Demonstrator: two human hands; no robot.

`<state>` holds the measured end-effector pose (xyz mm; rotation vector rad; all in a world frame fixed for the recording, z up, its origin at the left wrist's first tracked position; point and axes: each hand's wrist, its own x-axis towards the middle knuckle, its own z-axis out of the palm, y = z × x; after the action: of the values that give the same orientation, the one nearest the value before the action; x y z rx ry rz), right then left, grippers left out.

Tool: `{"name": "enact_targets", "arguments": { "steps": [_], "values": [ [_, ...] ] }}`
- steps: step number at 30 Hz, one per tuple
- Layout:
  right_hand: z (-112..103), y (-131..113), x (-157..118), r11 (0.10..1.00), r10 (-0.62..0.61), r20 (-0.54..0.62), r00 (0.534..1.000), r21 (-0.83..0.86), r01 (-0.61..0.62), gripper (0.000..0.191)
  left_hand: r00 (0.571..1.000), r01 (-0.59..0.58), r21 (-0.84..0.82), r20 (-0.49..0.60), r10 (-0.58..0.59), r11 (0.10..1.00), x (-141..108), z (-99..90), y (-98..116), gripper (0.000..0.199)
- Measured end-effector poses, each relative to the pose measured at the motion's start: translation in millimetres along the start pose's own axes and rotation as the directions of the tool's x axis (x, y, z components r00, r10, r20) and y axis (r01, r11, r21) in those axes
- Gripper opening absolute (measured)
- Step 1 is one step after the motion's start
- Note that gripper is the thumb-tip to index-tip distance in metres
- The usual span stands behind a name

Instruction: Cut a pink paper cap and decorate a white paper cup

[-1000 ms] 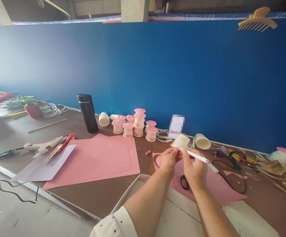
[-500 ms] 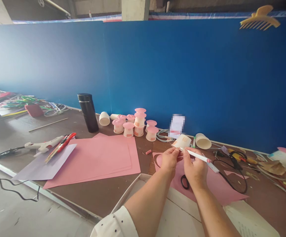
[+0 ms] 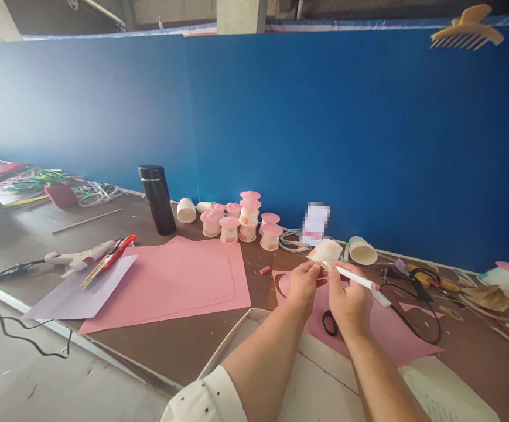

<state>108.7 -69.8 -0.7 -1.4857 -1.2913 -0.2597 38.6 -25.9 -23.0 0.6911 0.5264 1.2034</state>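
My left hand (image 3: pixel 302 285) is closed, thumb and finger pinched near the lower edge of a paper cup; what it grips is too small to name. My right hand (image 3: pixel 349 300) holds a white marker (image 3: pixel 354 275), its pink end pointing right and its other end at my left fingertips. Just beyond both hands lies the tilted paper cup (image 3: pixel 325 251) with an orange window drawing. Under my hands is a pink sheet (image 3: pixel 390 331) with black-handled scissors (image 3: pixel 330 323) on it. A small pink cap (image 3: pixel 265 270) lies to the left.
Paper cups with pink tops (image 3: pixel 228 230) stand along the blue partition (image 3: pixel 324 117). A black bottle (image 3: pixel 156 202), pink sheets (image 3: pixel 179 281), a glue gun (image 3: pixel 78 258) and a red cutter (image 3: pixel 116 253) are left. An open white box (image 3: pixel 311 387) sits under my forearms.
Both hands keep their grips. The marker and my right hand have shifted very slightly to the right; the rest of the view has moved only a little.
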Motion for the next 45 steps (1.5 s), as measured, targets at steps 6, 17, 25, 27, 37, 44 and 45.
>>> {"name": "enact_targets", "arguments": {
  "steps": [6, 17, 25, 27, 37, 44, 45],
  "values": [
    [1.5, 1.5, 0.7, 1.000, 0.006, 0.010, 1.000, -0.021, -0.006, 0.027, 1.000, -0.001, 0.004, -0.004, 0.001, 1.000, -1.2, 1.3, 0.5, 0.032],
    [-2.1, -0.9, 0.8, 1.000, -0.003, -0.030, 1.000, 0.013, 0.004, 0.026, 0.998, 0.048, -0.116, -0.038, -0.053, 0.992, -2.8, 1.5, 4.0, 0.024],
    [-7.3, -2.0, 0.3, 0.999, 0.030, -0.094, 0.995, 0.036, -0.027, 0.030, 0.981, 0.141, -0.394, -0.072, -0.183, 0.908, -7.2, 0.6, 14.6, 0.008],
    [-7.0, -2.3, -0.2, 0.999, 0.028, -0.083, 0.996, 0.045, -0.024, 0.030, 0.977, 0.147, -0.411, -0.080, -0.196, 0.900, -7.0, 0.2, 14.6, 0.007],
    [-6.2, -4.7, -1.6, 1.000, 0.019, -0.009, 1.000, 0.023, -0.019, 0.029, 0.988, 0.122, -0.386, -0.038, -0.148, 0.914, -7.8, 0.2, 13.1, 0.011],
    [-5.9, -4.3, -2.3, 0.999, 0.030, 0.009, 1.000, 0.011, -0.030, 0.028, 0.988, 0.129, -0.395, -0.027, -0.152, 0.910, -6.9, -0.9, 12.0, 0.011],
    [-5.8, -4.3, -2.5, 0.999, 0.030, 0.011, 0.999, 0.013, -0.030, 0.028, 0.988, 0.129, -0.393, -0.028, -0.152, 0.910, -7.0, -0.7, 12.3, 0.011]
  ]
}}
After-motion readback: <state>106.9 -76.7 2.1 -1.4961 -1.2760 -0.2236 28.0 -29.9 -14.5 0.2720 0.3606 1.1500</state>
